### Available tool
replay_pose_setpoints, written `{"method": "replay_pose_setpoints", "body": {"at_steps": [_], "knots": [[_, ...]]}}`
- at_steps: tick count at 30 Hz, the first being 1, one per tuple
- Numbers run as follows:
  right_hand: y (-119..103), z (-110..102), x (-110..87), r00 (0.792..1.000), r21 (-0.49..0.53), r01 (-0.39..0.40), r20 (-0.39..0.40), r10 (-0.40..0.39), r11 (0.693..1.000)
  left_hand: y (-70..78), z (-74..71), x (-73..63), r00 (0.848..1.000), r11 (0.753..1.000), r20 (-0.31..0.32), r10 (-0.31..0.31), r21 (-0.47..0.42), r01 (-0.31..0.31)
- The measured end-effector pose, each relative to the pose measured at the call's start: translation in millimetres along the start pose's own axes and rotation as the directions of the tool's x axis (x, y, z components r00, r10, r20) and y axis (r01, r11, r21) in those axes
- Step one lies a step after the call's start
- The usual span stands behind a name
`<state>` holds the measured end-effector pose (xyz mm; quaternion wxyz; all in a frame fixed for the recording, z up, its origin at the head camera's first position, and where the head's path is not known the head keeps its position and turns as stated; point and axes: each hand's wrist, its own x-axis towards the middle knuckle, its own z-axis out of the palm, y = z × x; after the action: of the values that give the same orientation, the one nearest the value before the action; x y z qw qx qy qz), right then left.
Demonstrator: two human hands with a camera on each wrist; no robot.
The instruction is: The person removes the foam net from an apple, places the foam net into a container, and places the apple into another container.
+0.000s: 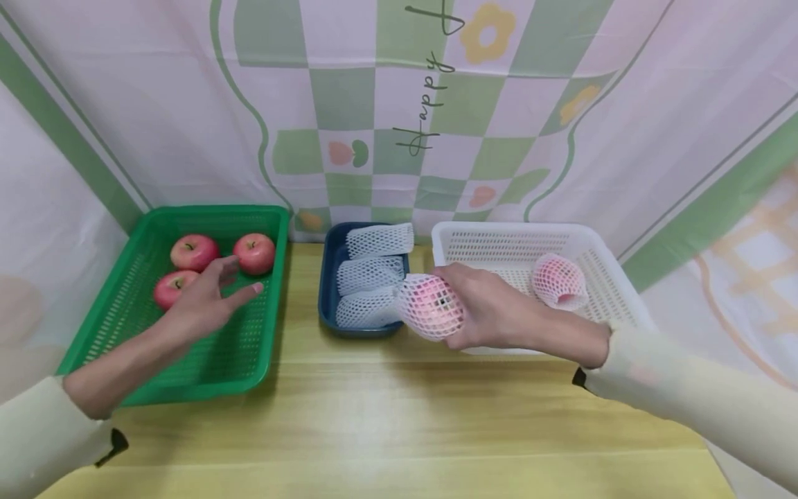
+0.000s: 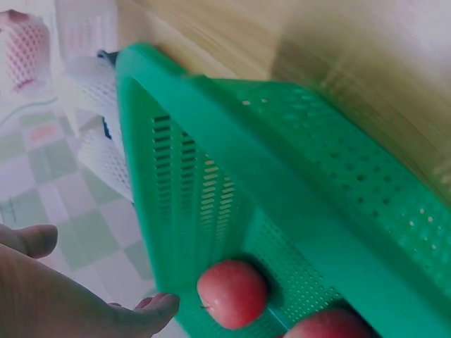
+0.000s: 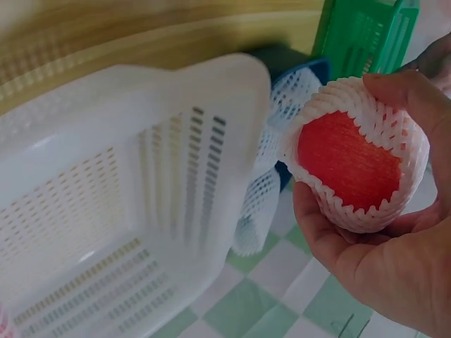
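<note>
My right hand [image 1: 489, 305] grips an apple in a white foam net [image 1: 430, 306], held above the left side of the white basket [image 1: 623, 291]. In the right wrist view the net's mouth leaves a round of red skin bare. Over the green basket [image 1: 271, 346] hovers my left hand [image 1: 208, 298], fingers spread and holding nothing. Bare red apples lie in that basket: one apple [image 1: 254, 254] just beyond the fingertips, another apple [image 1: 194, 251] behind, and a third apple [image 1: 171, 287] partly covered by the hand.
Between the baskets stands a dark blue tray [image 1: 325, 298] with several empty foam nets [image 1: 370, 274]. A netted apple [image 1: 558, 281] lies in the white basket's right part. All stand on a wooden table [image 1: 374, 416], against a checked cloth [image 1: 405, 104].
</note>
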<state>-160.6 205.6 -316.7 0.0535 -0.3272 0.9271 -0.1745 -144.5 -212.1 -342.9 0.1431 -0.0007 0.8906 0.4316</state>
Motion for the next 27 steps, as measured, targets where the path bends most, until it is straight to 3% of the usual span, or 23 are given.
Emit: {"method": "replay_pose_setpoints", "body": {"at_steps": [14, 27], "knots": [[-17.6, 33.5, 0.9, 0.995, 0.032, 0.091, 0.039, -0.092, 0.995, 16.5, 33.6, -14.8, 0.995, 0.995, 0.012, 0.103, -0.009, -0.103], [-23.1, 65.2, -2.1, 0.988, 0.035, 0.141, 0.061, -0.143, 0.989, 26.7, 72.9, -31.5, 0.978, 0.973, 0.045, 0.205, -0.113, -0.199]]}}
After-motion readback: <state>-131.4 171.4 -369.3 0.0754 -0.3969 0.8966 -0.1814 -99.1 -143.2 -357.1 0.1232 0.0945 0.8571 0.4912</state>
